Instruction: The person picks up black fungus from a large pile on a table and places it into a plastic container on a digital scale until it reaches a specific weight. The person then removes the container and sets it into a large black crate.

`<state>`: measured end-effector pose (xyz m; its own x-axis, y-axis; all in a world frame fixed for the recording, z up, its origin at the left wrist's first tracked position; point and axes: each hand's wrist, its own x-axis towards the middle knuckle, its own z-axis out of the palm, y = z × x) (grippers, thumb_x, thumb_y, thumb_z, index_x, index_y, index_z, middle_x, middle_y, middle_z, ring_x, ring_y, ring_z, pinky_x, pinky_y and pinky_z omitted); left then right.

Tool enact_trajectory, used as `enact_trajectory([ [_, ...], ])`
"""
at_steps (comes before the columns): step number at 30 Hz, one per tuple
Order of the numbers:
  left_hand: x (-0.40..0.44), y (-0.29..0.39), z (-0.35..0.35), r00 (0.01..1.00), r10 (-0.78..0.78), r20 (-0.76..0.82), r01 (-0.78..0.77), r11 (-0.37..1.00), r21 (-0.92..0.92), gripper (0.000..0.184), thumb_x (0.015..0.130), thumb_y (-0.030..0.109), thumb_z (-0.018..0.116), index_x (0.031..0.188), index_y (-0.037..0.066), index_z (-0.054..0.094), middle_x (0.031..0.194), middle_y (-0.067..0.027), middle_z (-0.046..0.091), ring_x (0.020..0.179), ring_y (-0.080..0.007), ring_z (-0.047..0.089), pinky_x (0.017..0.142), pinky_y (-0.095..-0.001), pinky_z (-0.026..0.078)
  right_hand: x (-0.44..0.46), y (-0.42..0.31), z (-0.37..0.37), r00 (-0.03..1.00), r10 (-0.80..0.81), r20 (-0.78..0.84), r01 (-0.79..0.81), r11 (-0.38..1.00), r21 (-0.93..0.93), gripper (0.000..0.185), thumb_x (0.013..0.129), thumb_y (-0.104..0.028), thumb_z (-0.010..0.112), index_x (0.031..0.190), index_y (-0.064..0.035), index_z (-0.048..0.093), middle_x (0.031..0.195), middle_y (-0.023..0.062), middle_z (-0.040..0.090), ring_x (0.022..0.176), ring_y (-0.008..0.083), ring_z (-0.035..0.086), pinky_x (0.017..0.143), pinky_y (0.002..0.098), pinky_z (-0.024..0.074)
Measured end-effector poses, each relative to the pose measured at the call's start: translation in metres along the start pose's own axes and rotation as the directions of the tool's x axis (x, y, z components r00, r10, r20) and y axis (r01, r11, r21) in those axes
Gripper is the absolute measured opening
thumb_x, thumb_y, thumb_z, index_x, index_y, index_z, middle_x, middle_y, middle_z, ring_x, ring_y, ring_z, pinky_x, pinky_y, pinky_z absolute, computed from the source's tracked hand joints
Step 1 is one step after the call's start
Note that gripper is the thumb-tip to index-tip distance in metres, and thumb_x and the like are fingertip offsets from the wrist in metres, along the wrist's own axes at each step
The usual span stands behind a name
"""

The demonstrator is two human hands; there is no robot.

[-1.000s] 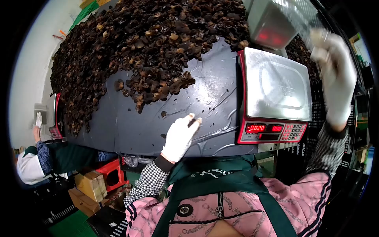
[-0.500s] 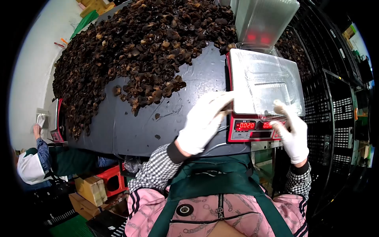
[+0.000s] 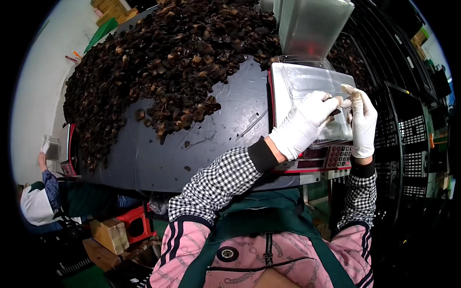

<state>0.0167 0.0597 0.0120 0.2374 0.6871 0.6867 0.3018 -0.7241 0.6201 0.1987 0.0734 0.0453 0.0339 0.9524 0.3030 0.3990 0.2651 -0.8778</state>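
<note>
Two gloved hands, the left hand [image 3: 306, 120] and the right hand [image 3: 364, 120], are close together over a clear tray [image 3: 336, 134] on the red-edged scale [image 3: 339, 157], at the right side of the desk [image 3: 235, 120]. The left's fingers are bunched; the right's thumb and fingers stand slightly parted. Whether either pinches anything cannot be told. Thin plastic probably bends easily, so a light touch seems best, with the tray flat and no wrist leaning on the scale. Dark mushrooms [image 3: 158, 62] lie heaped leftward; stacked containers [image 3: 312, 31] stand just beyond the scale.
</note>
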Motion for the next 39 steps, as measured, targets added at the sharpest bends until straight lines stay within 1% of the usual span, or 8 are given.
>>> enact_trajectory([
  [5, 0.001, -0.002, 0.008, 0.994, -0.041, 0.105, 0.048, 0.997, -0.065, 0.051, 0.079, 0.002, 0.075, 0.128, 0.007, 0.062, 0.104, -0.0117, 0.062, 0.094, -0.0309, 0.065, 0.079, -0.0385, 0.055, -0.002, 0.011, -0.003, 1.000, 0.011, 0.012, -0.010, 0.999, -0.030, 0.043, 0.110, -0.038, 0.051, 0.119, -0.0014, 0.071, 0.079, -0.0044, 0.062, 0.060, 0.0007, 0.042, 0.054, 0.0198, 0.0317],
  [9, -0.001, 0.007, -0.006, 0.991, 0.084, 0.105, -0.096, 0.990, 0.108, 0.064, 0.080, 0.015, 0.079, 0.139, 0.009, 0.055, 0.146, -0.0259, 0.047, 0.119, -0.0415, 0.058, 0.102, -0.0488, 0.049, 0.001, 0.019, 0.001, 0.998, -0.059, 0.028, 0.059, 0.998, -0.004, 0.048, 0.112, -0.039, 0.045, 0.123, 0.0011, 0.069, 0.092, -0.0011, 0.066, 0.075, 0.0039, 0.054, 0.065, 0.0202, 0.0425],
  [14, -0.035, -0.043, -0.064, 0.993, -0.119, 0.004, 0.113, 0.957, 0.266, 0.043, 0.085, 0.021, 0.072, 0.126, 0.010, 0.065, 0.121, -0.0180, 0.062, 0.112, -0.0381, 0.060, 0.095, -0.0456, 0.051, -0.010, 0.030, -0.008, 0.978, 0.063, 0.201, -0.040, 0.992, -0.119, 0.053, 0.111, -0.044, 0.043, 0.130, -0.0001, 0.067, 0.117, 0.0114, 0.072, 0.104, 0.0189, 0.067, 0.094, 0.0324, 0.0514],
  [17, -0.078, -0.110, -0.109, 0.937, -0.211, -0.279, 0.347, 0.476, 0.808, 0.045, 0.082, 0.033, 0.073, 0.122, 0.015, 0.068, 0.128, -0.0139, 0.059, 0.121, -0.0345, 0.051, 0.093, -0.0538, 0.044, -0.022, 0.026, -0.006, 0.987, 0.027, 0.158, 0.008, 0.976, -0.216, 0.044, 0.110, -0.034, 0.049, 0.132, 0.0014, 0.065, 0.125, 0.0154, 0.070, 0.119, 0.0246, 0.065, 0.103, 0.0358, 0.0494],
  [21, -0.116, -0.174, -0.168, 0.790, -0.484, -0.378, 0.524, 0.212, 0.825, 0.074, 0.088, 0.055, 0.070, 0.149, 0.019, 0.052, 0.159, -0.0242, 0.037, 0.142, -0.0549, 0.032, 0.113, -0.0635, 0.031, -0.045, 0.001, 0.012, 0.983, -0.183, 0.006, 0.173, 0.918, -0.356, 0.033, 0.106, -0.012, 0.052, 0.133, 0.0034, 0.062, 0.132, 0.0168, 0.067, 0.123, 0.0257, 0.063, 0.106, 0.0361, 0.0468],
  [27, -0.128, -0.134, -0.160, 0.860, -0.491, -0.141, 0.423, 0.530, 0.735, 0.050, 0.085, 0.032, 0.072, 0.129, 0.010, 0.065, 0.137, -0.0242, 0.057, 0.126, -0.0428, 0.051, 0.103, -0.0525, 0.045, -0.096, -0.047, 0.079, 0.907, -0.368, 0.206, 0.385, 0.922, -0.045, 0.023, 0.102, -0.015, 0.060, 0.110, 0.0033, 0.071, 0.105, 0.0173, 0.073, 0.100, 0.0301, 0.070, 0.090, 0.0378, 0.0541],
  [35, -0.180, -0.036, -0.139, 0.848, -0.512, 0.135, 0.274, 0.642, 0.716, 0.050, 0.083, 0.031, 0.077, 0.131, 0.019, 0.068, 0.152, -0.0168, 0.048, 0.144, -0.0455, 0.035, 0.116, -0.0563, 0.027, -0.141, -0.014, 0.151, 0.870, -0.124, 0.478, 0.044, 0.984, 0.175, 0.019, 0.092, 0.005, 0.063, 0.109, 0.0014, 0.071, 0.104, 0.0160, 0.074, 0.097, 0.0279, 0.073, 0.087, 0.0342, 0.0568],
  [39, -0.156, -0.083, -0.168, 0.950, -0.305, -0.060, 0.255, 0.653, 0.713, 0.044, 0.085, 0.026, 0.077, 0.127, 0.015, 0.069, 0.142, -0.0150, 0.058, 0.135, -0.0363, 0.050, 0.112, -0.0520, 0.035, -0.149, -0.005, 0.160, 0.855, -0.054, 0.516, -0.062, 0.977, 0.205, 0.016, 0.093, 0.005, 0.062, 0.107, 0.0023, 0.071, 0.105, 0.0152, 0.074, 0.098, 0.0261, 0.073, 0.088, 0.0332, 0.0567],
])
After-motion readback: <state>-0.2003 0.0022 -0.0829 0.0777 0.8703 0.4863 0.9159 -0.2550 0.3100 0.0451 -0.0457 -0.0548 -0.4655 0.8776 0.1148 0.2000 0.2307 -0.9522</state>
